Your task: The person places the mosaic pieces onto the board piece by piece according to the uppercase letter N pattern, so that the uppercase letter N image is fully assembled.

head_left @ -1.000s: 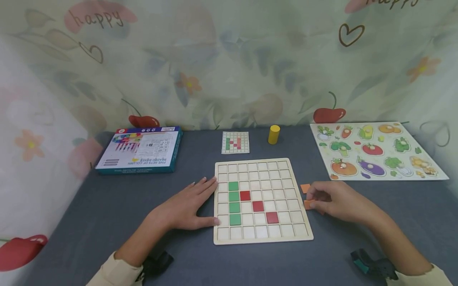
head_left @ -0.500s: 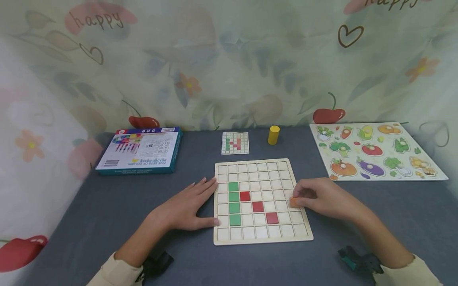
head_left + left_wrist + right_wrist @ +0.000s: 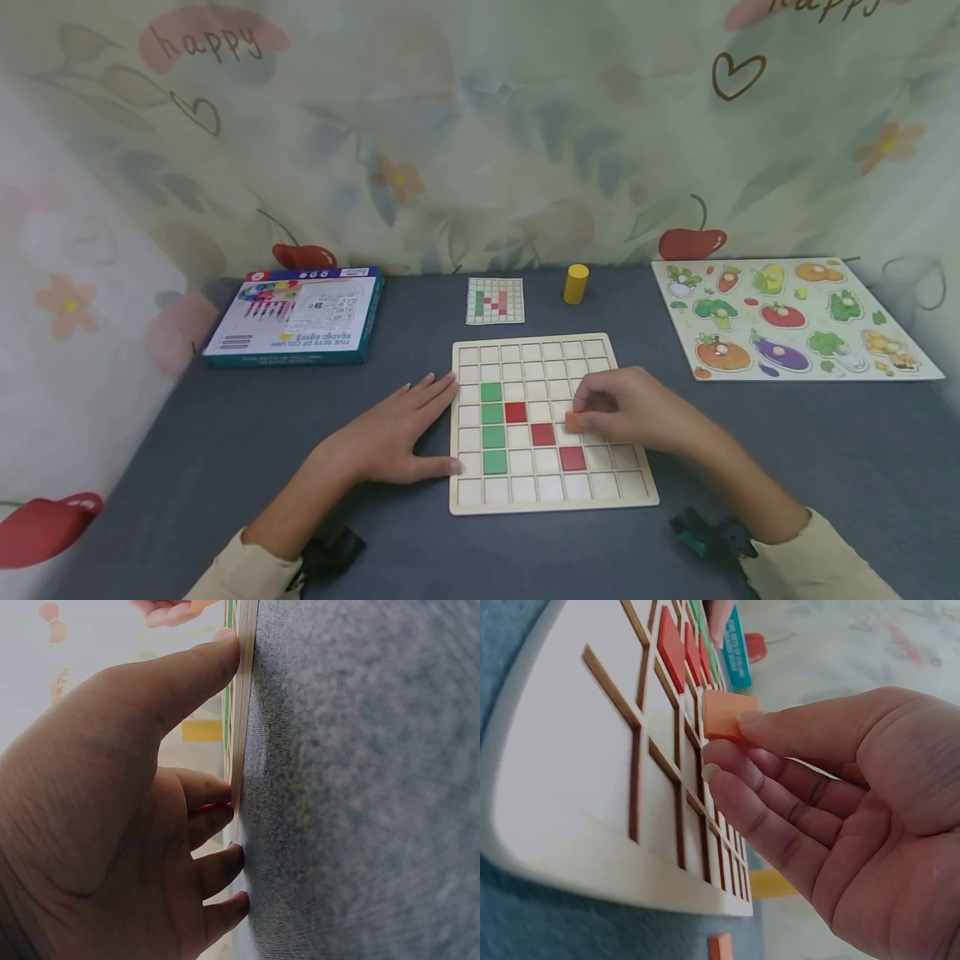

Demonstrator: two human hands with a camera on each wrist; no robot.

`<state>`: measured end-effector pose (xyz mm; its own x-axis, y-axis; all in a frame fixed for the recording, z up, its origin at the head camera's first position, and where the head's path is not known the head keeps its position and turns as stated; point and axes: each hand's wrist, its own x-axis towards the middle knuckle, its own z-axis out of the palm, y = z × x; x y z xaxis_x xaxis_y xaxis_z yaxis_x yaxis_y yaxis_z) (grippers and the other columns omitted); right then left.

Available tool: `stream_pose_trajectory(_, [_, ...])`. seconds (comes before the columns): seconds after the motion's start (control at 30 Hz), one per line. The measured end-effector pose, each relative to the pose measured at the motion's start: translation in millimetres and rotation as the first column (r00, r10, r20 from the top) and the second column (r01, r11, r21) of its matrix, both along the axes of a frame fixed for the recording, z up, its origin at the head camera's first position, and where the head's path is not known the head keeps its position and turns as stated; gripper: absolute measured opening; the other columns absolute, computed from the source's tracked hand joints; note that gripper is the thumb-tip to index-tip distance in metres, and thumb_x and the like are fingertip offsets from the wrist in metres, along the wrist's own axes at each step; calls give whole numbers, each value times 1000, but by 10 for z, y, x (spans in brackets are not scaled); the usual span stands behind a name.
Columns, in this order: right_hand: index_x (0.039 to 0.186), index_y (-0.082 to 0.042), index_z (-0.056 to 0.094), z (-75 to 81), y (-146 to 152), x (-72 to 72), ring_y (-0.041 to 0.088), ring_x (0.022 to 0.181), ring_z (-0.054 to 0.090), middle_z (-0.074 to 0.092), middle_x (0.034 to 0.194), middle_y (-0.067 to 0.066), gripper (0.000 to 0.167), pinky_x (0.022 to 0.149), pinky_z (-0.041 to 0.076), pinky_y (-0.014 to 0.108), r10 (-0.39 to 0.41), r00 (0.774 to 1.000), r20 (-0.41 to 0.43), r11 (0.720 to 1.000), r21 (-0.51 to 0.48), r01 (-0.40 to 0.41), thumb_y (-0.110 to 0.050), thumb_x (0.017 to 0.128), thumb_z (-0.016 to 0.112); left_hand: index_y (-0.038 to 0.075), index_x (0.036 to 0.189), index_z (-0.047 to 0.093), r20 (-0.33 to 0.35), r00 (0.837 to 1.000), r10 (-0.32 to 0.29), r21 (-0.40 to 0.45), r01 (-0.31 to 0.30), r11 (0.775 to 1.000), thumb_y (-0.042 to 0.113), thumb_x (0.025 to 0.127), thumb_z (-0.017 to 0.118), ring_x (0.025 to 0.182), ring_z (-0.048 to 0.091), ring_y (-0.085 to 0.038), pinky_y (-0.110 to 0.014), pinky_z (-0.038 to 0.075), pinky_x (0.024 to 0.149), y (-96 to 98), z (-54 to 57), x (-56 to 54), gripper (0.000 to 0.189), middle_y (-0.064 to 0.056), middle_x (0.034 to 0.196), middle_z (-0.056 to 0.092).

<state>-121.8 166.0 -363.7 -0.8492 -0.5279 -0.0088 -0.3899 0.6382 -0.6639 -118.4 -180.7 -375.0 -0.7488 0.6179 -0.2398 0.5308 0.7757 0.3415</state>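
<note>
A pale square grid board [image 3: 550, 487] lies on the dark cloth. In its left part stands a column of green tiles [image 3: 492, 437], and three red tiles [image 3: 543, 434] run diagonally down to the right. My right hand [image 3: 637, 412] pinches an orange tile [image 3: 727, 715] between thumb and fingers, over cells right of the middle red tile. The right wrist view shows the tile tilted, close to the grid. My left hand [image 3: 386, 433] lies flat with fingers spread, its fingertips and thumb touching the board's left edge.
Beyond the board stand a small pattern card [image 3: 496, 301] and a yellow cylinder [image 3: 576, 284]. A flat box [image 3: 296, 317] is at back left, a vegetable puzzle board [image 3: 795, 321] at back right. Another orange tile [image 3: 720, 947] lies beside the grid board, hidden in the head view.
From the board's right side, my right hand has moved left over the grid, carrying the orange tile. My left hand has stayed at the left edge.
</note>
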Motion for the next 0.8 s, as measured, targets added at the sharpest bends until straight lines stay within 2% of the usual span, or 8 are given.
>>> stream_pose_trajectory(0.37, [82, -20, 72, -31, -120, 44, 11, 74, 57, 63, 76, -13, 14, 68, 50, 30, 16, 1000, -8, 998, 56, -15, -8, 87, 78, 15, 162, 19, -3, 1000, -1, 3, 1, 1000, 76, 87, 55, 152, 10, -27, -51, 14, 120, -7, -25, -11, 103, 0, 167, 15])
stream_pose_trajectory(0.6, [87, -18, 74, -19, -124, 77, 8, 73, 52, 59, 76, -14, 11, 65, 46, 30, 24, 994, -108, 994, 110, -12, -7, 86, 78, 15, 162, 19, 0, 1000, -3, 2, 3, 1000, 75, 87, 55, 152, 10, -27, -51, 13, 120, -7, -19, -11, 103, 0, 167, 15])
stream_pose_trajectory(0.8, [91, -17, 75, -35, -52, 86, 6, 72, 53, 59, 78, -16, 9, 66, 48, 28, 18, 979, -205, 991, 133, 9, -10, 86, 79, 14, 162, 18, 3, 1000, -6, 5, 6, 1000, 74, 88, 56, 152, 10, -27, -51, 13, 120, -6, -16, -8, 102, -1, 167, 14])
